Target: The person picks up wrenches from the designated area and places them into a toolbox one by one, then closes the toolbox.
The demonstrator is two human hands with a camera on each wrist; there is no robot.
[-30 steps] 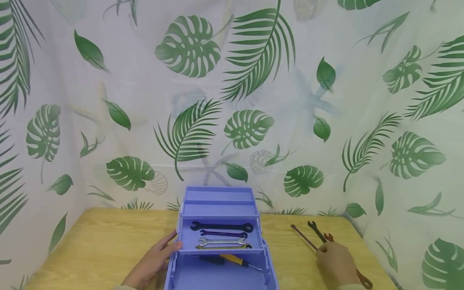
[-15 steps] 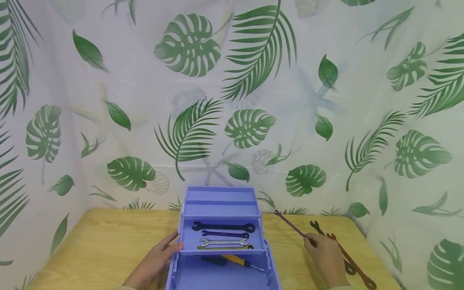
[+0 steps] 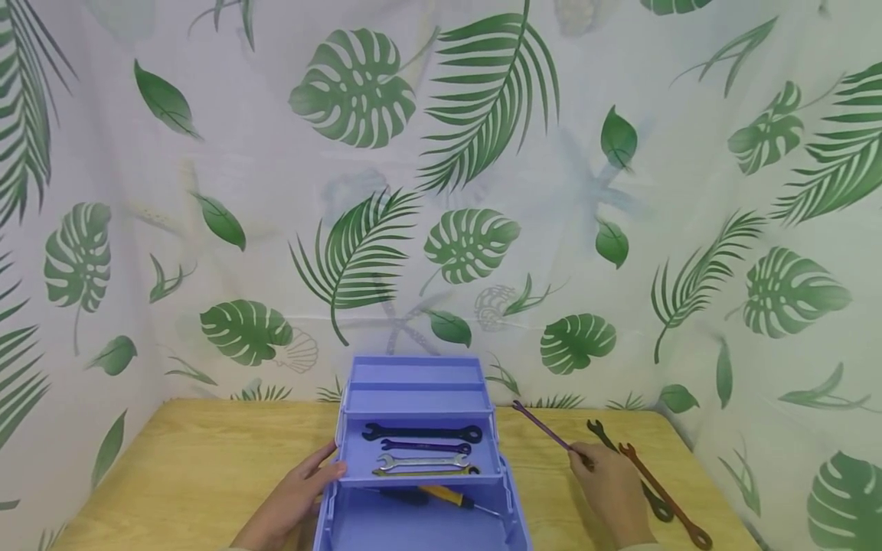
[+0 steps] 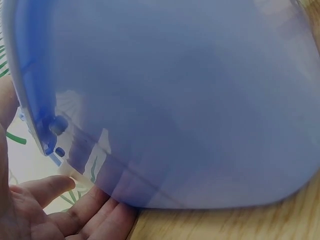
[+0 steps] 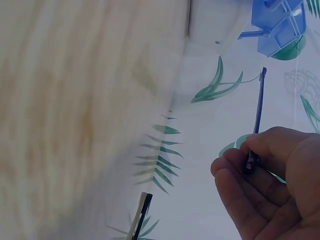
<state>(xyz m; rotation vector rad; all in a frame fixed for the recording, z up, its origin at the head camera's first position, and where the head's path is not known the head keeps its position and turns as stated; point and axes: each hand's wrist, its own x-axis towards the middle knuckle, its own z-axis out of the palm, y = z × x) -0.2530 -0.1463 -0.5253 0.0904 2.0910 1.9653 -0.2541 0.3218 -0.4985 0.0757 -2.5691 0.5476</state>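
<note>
In the head view, a blue toolbox (image 3: 420, 528) stands with its tiers unfolded. My left hand (image 3: 292, 497) rests against its left side, thumb at the tray's front corner; the left wrist view shows fairly straight fingers (image 4: 82, 212) along the wall. My right hand (image 3: 609, 482) pinches a thin purple wrench (image 3: 540, 423) by one end, raised right of the box, with its free end pointing up and left. Black (image 3: 475, 434), purple (image 3: 427, 446), silver (image 3: 422, 461) and yellow (image 3: 423, 472) wrenches lie in the middle tray (image 3: 354, 471).
On the wooden table (image 3: 213, 451), a black wrench (image 3: 602, 435) and a red-brown wrench (image 3: 664, 493) lie right of my right hand. A yellow-and-black screwdriver (image 3: 451, 496) lies in the toolbox's bottom compartment. A leaf-patterned curtain (image 3: 482, 268) hangs behind the table.
My right hand has lifted the purple wrench from beside the other loose wrenches and moved it left toward the toolbox. My left hand stays at the box's side.
</note>
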